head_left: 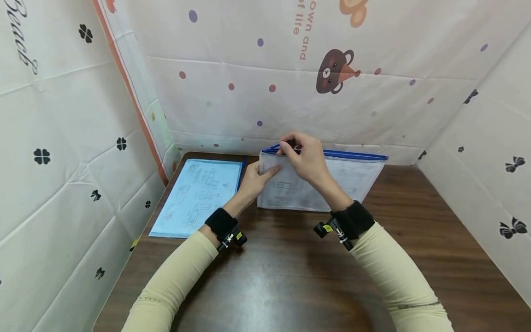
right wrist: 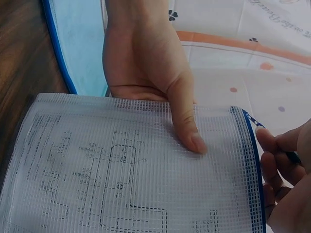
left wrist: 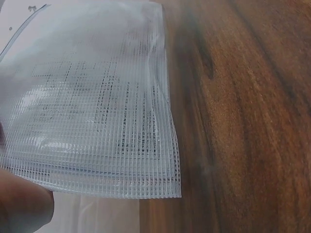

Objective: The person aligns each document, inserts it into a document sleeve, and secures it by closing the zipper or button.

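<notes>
A clear mesh zipper pouch with a blue zipper edge stands on its lower edge, tilted, with printed drawing sheets inside. My left hand grips its left side, the thumb flat on the front and the other fingers behind. At the upper left corner my right hand pinches the end of the blue zipper; in the right wrist view those fingers hold a small dark blue piece, probably the zipper pull. The mesh and printed lines fill much of the left wrist view, beside part of a finger.
A light blue pouch with printed drawings lies flat on the left of the brown wooden table. Patterned white cloth walls the table at the back, left and right. Black straps with small cameras sit on both wrists.
</notes>
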`<control>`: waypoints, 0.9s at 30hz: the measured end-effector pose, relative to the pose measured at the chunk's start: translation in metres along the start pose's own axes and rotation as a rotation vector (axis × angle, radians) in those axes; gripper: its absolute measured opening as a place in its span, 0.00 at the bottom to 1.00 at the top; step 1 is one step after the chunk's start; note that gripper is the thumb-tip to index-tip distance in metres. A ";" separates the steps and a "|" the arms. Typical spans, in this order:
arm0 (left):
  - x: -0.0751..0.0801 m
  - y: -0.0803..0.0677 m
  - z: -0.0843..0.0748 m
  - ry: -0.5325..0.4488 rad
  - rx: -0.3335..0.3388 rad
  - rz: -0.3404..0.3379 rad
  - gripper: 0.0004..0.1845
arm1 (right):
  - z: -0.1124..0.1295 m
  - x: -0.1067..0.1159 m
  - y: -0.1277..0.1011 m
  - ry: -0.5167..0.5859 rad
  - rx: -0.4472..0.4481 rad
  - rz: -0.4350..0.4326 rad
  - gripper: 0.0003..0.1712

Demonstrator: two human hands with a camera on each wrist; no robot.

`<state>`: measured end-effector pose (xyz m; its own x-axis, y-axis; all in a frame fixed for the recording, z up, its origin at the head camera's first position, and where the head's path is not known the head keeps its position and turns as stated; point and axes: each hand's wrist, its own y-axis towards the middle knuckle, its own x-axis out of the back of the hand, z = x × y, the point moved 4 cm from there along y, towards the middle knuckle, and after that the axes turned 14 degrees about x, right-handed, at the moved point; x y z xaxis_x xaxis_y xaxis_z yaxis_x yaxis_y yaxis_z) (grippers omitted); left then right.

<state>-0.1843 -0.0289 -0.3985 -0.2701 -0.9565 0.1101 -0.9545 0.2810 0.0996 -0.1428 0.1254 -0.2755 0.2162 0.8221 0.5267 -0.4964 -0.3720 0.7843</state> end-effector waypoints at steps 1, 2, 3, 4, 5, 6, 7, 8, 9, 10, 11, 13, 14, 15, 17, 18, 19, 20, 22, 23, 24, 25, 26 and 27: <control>0.000 0.000 0.000 0.001 -0.001 -0.001 0.18 | 0.000 0.001 0.000 -0.006 -0.001 -0.002 0.09; 0.000 0.001 0.000 -0.002 -0.003 0.000 0.18 | 0.000 0.001 -0.001 -0.009 -0.001 -0.005 0.09; 0.000 0.001 0.001 -0.005 -0.005 0.000 0.18 | 0.000 0.002 -0.001 -0.013 -0.002 -0.010 0.09; 0.001 0.001 0.001 -0.011 -0.005 0.000 0.18 | 0.000 0.003 -0.001 -0.015 -0.003 -0.014 0.09; 0.001 0.002 0.002 -0.016 -0.003 -0.001 0.18 | 0.000 0.004 -0.001 -0.012 -0.004 -0.019 0.09; 0.002 0.002 0.003 -0.019 -0.002 -0.005 0.18 | 0.000 0.004 -0.002 -0.012 -0.005 -0.022 0.08; 0.002 0.002 0.004 -0.025 0.000 -0.007 0.18 | 0.000 0.005 -0.002 -0.011 -0.005 -0.025 0.08; 0.003 0.003 0.005 -0.030 0.001 -0.008 0.19 | 0.000 0.005 -0.002 -0.008 -0.006 -0.027 0.08; 0.003 0.003 0.005 -0.034 0.001 -0.009 0.19 | 0.000 0.005 -0.002 -0.005 -0.007 -0.027 0.08; 0.003 0.003 0.006 -0.037 0.003 -0.008 0.19 | 0.000 0.006 -0.003 -0.003 -0.007 -0.026 0.08; 0.004 0.003 0.006 -0.039 0.002 -0.007 0.19 | 0.000 0.006 -0.003 -0.001 -0.008 -0.025 0.07; 0.003 0.003 0.005 -0.042 0.001 -0.001 0.20 | -0.001 0.007 -0.004 -0.004 -0.010 -0.023 0.07; 0.003 0.003 0.005 -0.045 0.002 0.002 0.19 | -0.001 0.007 -0.005 -0.008 -0.011 -0.021 0.07; 0.003 0.002 0.005 -0.048 0.004 0.004 0.19 | -0.002 0.008 -0.005 -0.010 -0.012 -0.020 0.07; 0.003 0.002 0.005 -0.054 0.004 0.007 0.19 | -0.002 0.009 -0.006 -0.016 -0.014 -0.014 0.06; 0.003 0.002 0.005 -0.055 0.006 0.007 0.19 | -0.002 0.009 -0.007 -0.017 -0.013 -0.010 0.07; 0.003 0.002 0.005 -0.058 0.006 0.008 0.19 | -0.002 0.009 -0.007 -0.020 -0.013 -0.006 0.07; 0.003 0.002 0.005 -0.059 0.005 0.009 0.19 | -0.003 0.010 -0.007 -0.024 -0.012 -0.003 0.07; 0.004 0.003 0.005 -0.060 0.005 0.014 0.18 | -0.003 0.011 -0.006 -0.027 -0.011 -0.008 0.07; 0.004 0.003 0.005 -0.061 0.005 0.017 0.18 | -0.003 0.012 -0.006 -0.029 -0.013 -0.012 0.07; 0.004 0.003 0.004 -0.058 0.004 0.019 0.18 | -0.003 0.013 -0.006 -0.031 -0.014 -0.016 0.08; 0.004 0.003 0.004 -0.058 0.002 0.022 0.18 | -0.004 0.014 -0.006 -0.033 -0.016 -0.019 0.08; 0.005 0.003 0.003 -0.057 0.000 0.022 0.18 | -0.004 0.015 -0.006 -0.032 -0.019 -0.022 0.08; 0.005 0.004 0.002 -0.056 -0.001 0.023 0.17 | -0.004 0.016 -0.006 -0.030 -0.024 -0.025 0.08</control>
<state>-0.1893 -0.0328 -0.4000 -0.2989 -0.9526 0.0572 -0.9478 0.3033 0.0985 -0.1401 0.1425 -0.2729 0.2534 0.8174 0.5173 -0.5105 -0.3412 0.7893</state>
